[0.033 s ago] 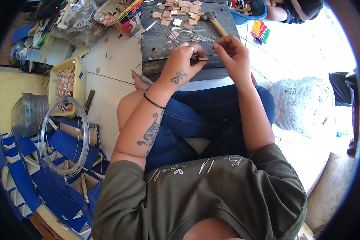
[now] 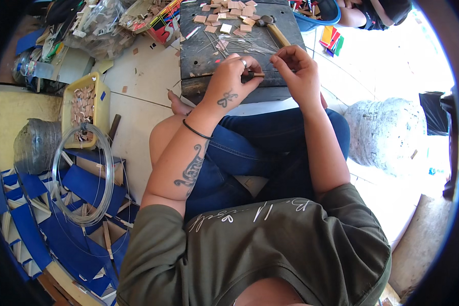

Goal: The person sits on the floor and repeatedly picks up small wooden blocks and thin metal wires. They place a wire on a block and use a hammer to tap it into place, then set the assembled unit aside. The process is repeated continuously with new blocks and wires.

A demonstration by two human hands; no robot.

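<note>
- L hand (image 2: 234, 76): closed, thumb + fingers gripping a sm. brown piece (image 2: 258, 76) over the near edge of the bench (image 2: 194, 87).
- R hand (image 2: 297, 69): fingers curled, thumb tip nr the index; can't tell if it's pinching a thin wire or nothing.
- Piece could slip: only a sm. bit shows past the L fingertips, so grip looks narrow; if dropped, might fall off the bench edge to the floor.
- Loose wires (image 2: 252, 48) lie crossed just beyond both hands; might snag a finger or drag others along if one's pulled, b/c they overlap. Ends could prick too.
- Hammer (image 2: 277, 34) lies w/ handle end close to R fingers; a careless reach could prob. knock it, or scatter the wires.
- Squares (image 2: 235, 12) are piled loose at the far end; a bump to the bench could shift some off.
- Bare foot (image 2: 178, 104) by the bench's L side, so a dropped wire or tool might hurt it.
</note>
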